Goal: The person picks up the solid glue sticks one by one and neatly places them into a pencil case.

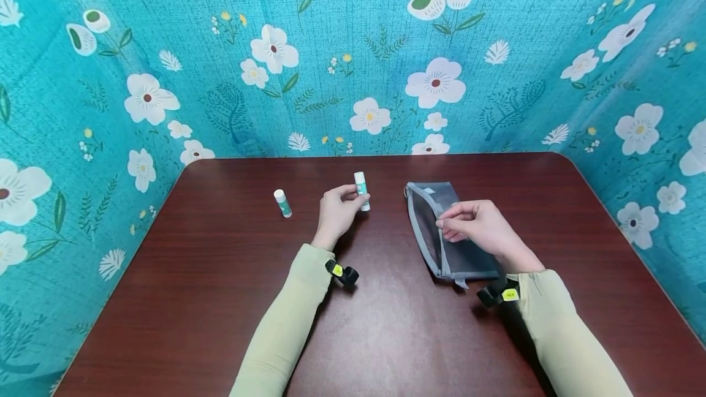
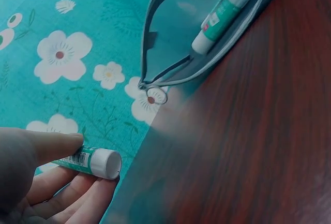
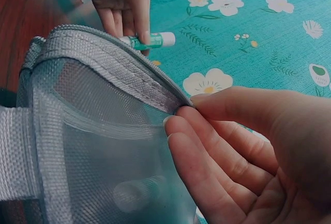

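Note:
My left hand (image 1: 335, 213) holds a white-and-green glue stick (image 1: 360, 181) between thumb and fingers, to the left of a grey mesh zipper pouch (image 1: 469, 260). In the left wrist view the white end of this stick points toward the pouch. With thumb and forefinger, my right hand (image 1: 481, 225) pinches the zippered edge of the pouch (image 3: 98, 61), whose mouth gapes. Inside it lies another glue stick (image 2: 221, 19), with a black-ended thing partly hidden beside it. Through the mesh in the right wrist view, a pale cylinder shows faintly.
A further glue stick (image 1: 283, 204) is on the dark red-brown table (image 1: 182, 274), left of my left hand. Behind the table hangs a turquoise flowered cloth (image 1: 331, 54), which also runs along both sides. Each wrist carries a small black camera.

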Motion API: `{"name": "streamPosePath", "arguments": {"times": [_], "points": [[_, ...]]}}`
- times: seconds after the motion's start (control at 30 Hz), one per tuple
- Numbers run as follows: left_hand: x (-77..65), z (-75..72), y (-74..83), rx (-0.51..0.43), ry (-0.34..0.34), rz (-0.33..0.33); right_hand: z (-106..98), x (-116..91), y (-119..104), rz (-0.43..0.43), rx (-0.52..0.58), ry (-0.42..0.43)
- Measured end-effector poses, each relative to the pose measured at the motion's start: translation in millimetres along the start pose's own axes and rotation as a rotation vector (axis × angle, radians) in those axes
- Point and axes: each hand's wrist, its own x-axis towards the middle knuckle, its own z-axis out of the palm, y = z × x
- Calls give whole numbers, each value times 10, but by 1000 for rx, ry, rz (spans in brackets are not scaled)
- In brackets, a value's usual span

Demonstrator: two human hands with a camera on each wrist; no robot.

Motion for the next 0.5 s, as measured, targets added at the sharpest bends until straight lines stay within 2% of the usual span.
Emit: {"name": "streamPosePath", "arguments": {"times": [0.5], "points": [[-97,127,99,-75,-93,13,-6,-8,-11,-17,-3,0]]}}
